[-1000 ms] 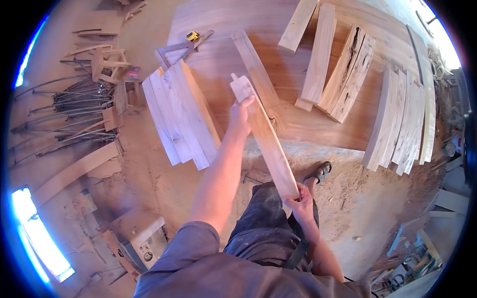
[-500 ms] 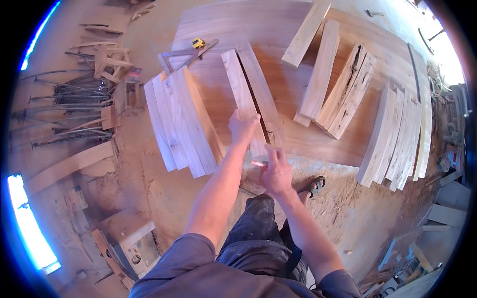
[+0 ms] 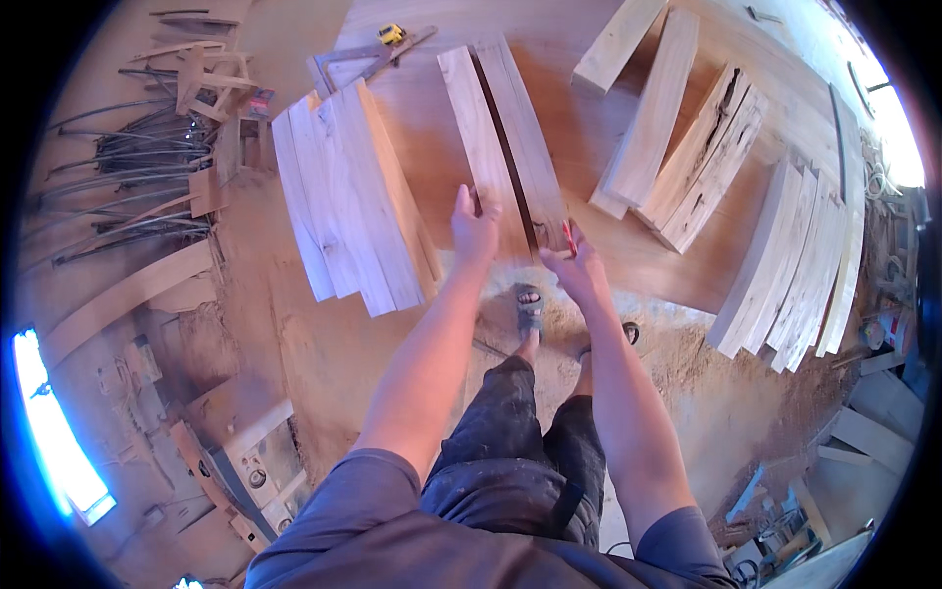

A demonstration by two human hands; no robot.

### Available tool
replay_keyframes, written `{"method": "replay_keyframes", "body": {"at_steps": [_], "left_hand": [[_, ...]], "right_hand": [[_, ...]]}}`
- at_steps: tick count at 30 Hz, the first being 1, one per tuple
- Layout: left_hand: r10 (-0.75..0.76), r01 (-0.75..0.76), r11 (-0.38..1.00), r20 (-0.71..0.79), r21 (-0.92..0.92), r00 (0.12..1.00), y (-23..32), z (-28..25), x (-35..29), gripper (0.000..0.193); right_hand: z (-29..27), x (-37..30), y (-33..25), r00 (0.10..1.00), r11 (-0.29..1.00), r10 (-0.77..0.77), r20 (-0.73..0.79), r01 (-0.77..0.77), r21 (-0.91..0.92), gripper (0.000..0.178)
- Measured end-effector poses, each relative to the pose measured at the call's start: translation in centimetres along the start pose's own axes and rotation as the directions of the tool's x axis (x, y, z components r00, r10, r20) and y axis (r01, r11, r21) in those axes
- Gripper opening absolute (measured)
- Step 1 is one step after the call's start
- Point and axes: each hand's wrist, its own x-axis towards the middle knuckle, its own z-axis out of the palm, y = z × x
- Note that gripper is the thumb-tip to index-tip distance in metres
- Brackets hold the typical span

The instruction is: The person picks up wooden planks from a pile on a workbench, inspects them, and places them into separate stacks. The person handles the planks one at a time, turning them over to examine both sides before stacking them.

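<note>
Two pale wooden boards, a left board (image 3: 475, 118) and a right board (image 3: 517, 118), lie side by side on a wide brown wooden panel (image 3: 417, 162), with a dark gap between them. My left hand (image 3: 476, 234) is at the left board's left edge, thumb and bent fingers apart; whether it touches the wood I cannot tell. Pinched in my right hand (image 3: 581, 270) is a thin red marking pencil (image 3: 569, 237), close to the near end of the right board.
Left of the pair sits a group of boards (image 3: 339, 187), with a yellow tape measure (image 3: 391, 34) and a triangular frame (image 3: 343, 69) behind it. Cracked timber (image 3: 702, 157) and more boards (image 3: 785, 265) lie right. Metal rods (image 3: 147, 157) and scrap wood are at far left.
My left hand has let go its grip around the left board. My right hand has moved right with the pencil, away from that board's near end. A foot has come into view.
</note>
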Motion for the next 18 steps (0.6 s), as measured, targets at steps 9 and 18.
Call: {"method": "replay_keyframes", "body": {"at_steps": [9,18], "left_hand": [[0.171,-0.111,0.783,-0.04,0.612,0.984,0.8,2.1,-2.4,0.096],[-0.276,0.282,0.95,0.065,-0.132,0.959,2.6,-3.6,-0.9,0.118]], "right_hand": [[0.4,0.7,-1.0,0.998,0.979,-0.028,-0.064,0.014,-0.205,0.09],[1.8,-0.2,-3.4,0.97,0.806,-0.192,-0.15,0.069,-0.587,0.068]]}}
